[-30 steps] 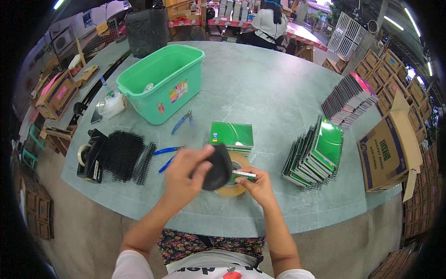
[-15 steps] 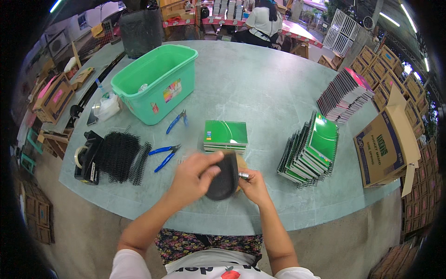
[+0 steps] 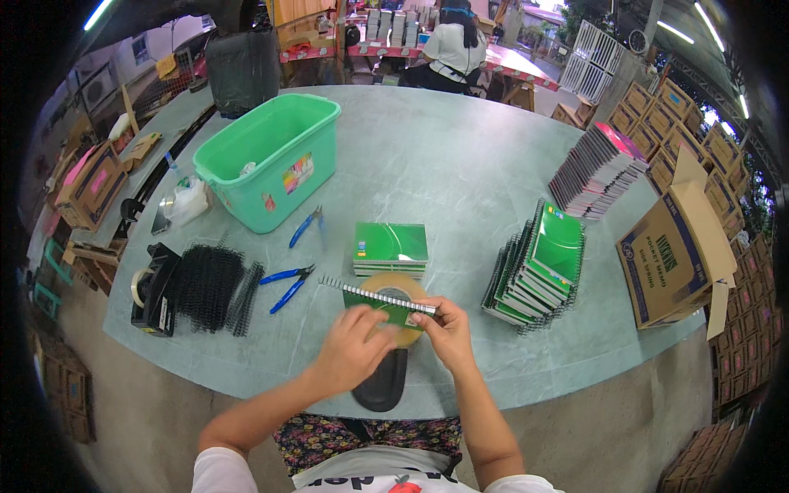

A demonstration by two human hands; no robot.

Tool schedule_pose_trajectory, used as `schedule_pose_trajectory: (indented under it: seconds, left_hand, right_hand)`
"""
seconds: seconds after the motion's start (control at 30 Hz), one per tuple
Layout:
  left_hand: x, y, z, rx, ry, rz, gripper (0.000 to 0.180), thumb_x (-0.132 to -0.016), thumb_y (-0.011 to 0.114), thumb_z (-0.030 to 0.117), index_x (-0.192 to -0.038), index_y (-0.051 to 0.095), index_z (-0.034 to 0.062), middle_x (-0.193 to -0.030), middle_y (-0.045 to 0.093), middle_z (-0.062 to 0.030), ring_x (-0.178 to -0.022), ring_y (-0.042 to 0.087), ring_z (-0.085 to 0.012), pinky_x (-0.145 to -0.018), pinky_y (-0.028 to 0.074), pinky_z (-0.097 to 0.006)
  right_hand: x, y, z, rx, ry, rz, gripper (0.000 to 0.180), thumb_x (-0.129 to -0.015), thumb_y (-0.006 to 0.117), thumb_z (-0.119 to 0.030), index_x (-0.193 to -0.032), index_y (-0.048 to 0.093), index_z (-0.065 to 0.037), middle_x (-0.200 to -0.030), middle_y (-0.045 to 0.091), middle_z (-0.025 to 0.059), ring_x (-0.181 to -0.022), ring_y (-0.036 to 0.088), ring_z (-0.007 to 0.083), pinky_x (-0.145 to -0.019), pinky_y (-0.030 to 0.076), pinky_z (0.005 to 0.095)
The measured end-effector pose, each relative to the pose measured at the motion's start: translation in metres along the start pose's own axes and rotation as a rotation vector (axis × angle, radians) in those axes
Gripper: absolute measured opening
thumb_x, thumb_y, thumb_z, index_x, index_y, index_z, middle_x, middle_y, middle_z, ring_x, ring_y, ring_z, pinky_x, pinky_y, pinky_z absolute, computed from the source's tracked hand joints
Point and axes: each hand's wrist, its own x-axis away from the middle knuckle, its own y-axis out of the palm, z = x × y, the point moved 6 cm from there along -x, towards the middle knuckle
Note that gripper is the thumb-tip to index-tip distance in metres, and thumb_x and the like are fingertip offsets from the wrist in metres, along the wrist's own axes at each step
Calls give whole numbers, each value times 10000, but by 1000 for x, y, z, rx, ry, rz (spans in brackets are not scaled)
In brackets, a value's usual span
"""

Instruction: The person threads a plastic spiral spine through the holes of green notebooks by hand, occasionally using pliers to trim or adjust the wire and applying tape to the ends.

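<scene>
My right hand (image 3: 448,333) pinches the right end of a small green notebook (image 3: 386,299), where a metallic-looking spiral runs along its far edge. At the left end, dark loose coil sticks out past the pages. My left hand (image 3: 353,349) is at the notebook's near side, fingers bent and smeared by motion, so its grip is unclear. Behind and partly under the notebook shows a tan ring (image 3: 394,283), like a tape roll. A black rounded base (image 3: 382,386) reaches from beneath it toward me. Just beyond lies a short stack of green notebooks (image 3: 390,244).
Blue cutters (image 3: 288,279) and a second blue pair (image 3: 306,227) lie left, near black coils (image 3: 209,287), a tape dispenser (image 3: 156,287) and a green tub (image 3: 275,181). Rightward stand spiral-bound green notebooks (image 3: 538,263), a pink-topped stack (image 3: 596,172) and an open carton (image 3: 678,255).
The black base now sits closer to me, and the tan ring shows more. The notebook's spiral edge has come into sight. My left hand has moved lower, toward me.
</scene>
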Motion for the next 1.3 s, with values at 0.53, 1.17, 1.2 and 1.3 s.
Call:
schedule_pose_trajectory:
  seconds: [0.53, 1.17, 1.2, 1.3]
  left_hand:
    - [-36, 18, -21, -73, 74, -102, 163, -785, 611, 222, -879, 584, 91, -770, 567, -22, -779, 546, -193, -710, 375, -351]
    - [-38, 13, -12, -37, 27, -174, 267, -807, 613, 246, -1015, 573, 83, -899, 566, -68, -842, 530, -257, -724, 384, -379]
    - [-36, 13, -12, -23, 31, -148, 260, -808, 612, 245, -1007, 570, 82, -896, 561, -69, -842, 529, -257, -724, 384, -380]
    - [-36, 10, -10, -2, 49, -91, 252, -798, 619, 229, -995, 563, 81, -890, 547, -71, -844, 525, -258, -724, 383, -384]
  right_hand:
    - [20, 2, -3, 71, -92, 138, 239, -842, 603, 51, -1076, 622, 7, -956, 648, 60, -794, 601, 85, -706, 483, 198]
    - [24, 14, -13, 67, -207, 159, 182, -829, 620, 31, -1011, 617, 24, -976, 650, 85, -865, 601, 122, -763, 474, 237]
    - [23, 14, -12, 165, -212, 109, 200, -826, 626, 24, -1025, 609, 26, -985, 648, 86, -871, 602, 126, -769, 473, 239]
    - [23, 11, -4, 249, -181, 84, 231, -822, 641, -2, -1047, 598, 27, -1013, 641, 92, -895, 602, 137, -793, 468, 251]
